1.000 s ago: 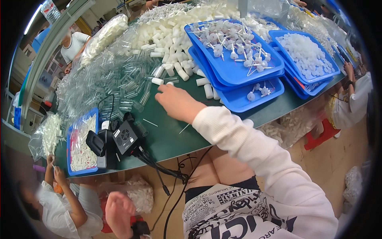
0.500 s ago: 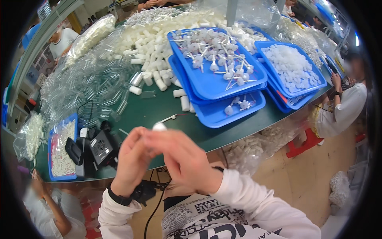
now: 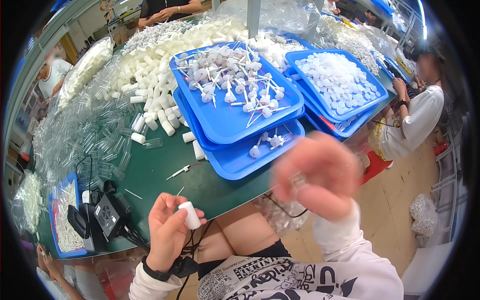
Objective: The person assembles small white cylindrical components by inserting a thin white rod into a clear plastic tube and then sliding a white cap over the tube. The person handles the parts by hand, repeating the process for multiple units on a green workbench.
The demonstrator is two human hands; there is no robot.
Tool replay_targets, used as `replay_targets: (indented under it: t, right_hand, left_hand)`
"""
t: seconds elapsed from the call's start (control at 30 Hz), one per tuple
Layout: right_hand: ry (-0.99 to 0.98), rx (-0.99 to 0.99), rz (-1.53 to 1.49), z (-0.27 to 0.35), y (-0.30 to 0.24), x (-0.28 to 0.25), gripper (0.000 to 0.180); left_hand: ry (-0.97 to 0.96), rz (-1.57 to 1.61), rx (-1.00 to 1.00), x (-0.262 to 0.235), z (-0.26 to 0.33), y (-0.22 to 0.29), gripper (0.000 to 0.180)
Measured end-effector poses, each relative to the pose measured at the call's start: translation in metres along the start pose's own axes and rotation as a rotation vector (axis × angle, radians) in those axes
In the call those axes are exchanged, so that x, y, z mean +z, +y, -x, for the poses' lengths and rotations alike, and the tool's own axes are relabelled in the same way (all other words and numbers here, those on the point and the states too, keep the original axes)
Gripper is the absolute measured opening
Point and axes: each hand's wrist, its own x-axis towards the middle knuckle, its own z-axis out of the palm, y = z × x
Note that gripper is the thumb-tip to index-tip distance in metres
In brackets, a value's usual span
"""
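Note:
In my left hand (image 3: 167, 227), a white plastic cylinder (image 3: 189, 215) is held between thumb and fingers, just off the table's near edge. My right hand (image 3: 320, 172), smeared by motion, is raised to the right, past the corner of the lower blue tray (image 3: 235, 172). Its fingers are curled together, with a small pale thing at their tips that is too blurred to name. On the green table beyond my left hand lies a thin white stem piece with a red end (image 3: 185, 170). A short white stick (image 3: 180, 190) lies nearer to that hand.
Stacked blue trays hold white stemmed caps (image 3: 235, 75) and round translucent discs (image 3: 335, 85). Loose white cylinders (image 3: 155, 100) and clear tubes (image 3: 85, 130) are heaped at the back left. A black device (image 3: 107, 215) stands at left. Other people (image 3: 417, 115) work around the table.
My hands were together and have parted: the right swung away to the right, while the left stays low with the white cylinder now in plain sight. The view has shifted rightward.

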Motion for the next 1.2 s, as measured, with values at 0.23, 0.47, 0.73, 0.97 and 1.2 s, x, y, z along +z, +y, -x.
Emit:
replay_targets:
  t: [0.23, 0.47, 0.73, 0.97, 1.2]
  right_hand:
    - [-0.253, -0.454, 0.583, 0.041, -0.077, -0.012, 0.011]
    - [-0.181, -0.704, 0.566, 0.044, -0.067, -0.001, 0.004]
    - [0.390, -1.051, 0.597, 0.033, -0.038, 0.018, 0.005]
    - [0.229, 0.261, 1.319, -0.108, 0.081, -0.082, 0.031]
    - [0.379, 0.119, 1.311, -0.127, 0.110, -0.082, 0.023]
  left_hand:
    - [0.000, -0.188, 0.048, 0.017, 0.007, 0.004, 0.023]
    - [0.014, -0.119, 0.045, 0.000, 0.021, 0.004, 0.024]
    - [0.002, -0.046, 0.009, -0.006, 0.020, 0.003, 0.023]
    - [0.080, -0.116, 0.068, 0.004, 0.008, -0.001, 0.021]
    - [0.085, -0.173, 0.115, 0.002, 0.008, -0.005, 0.031]
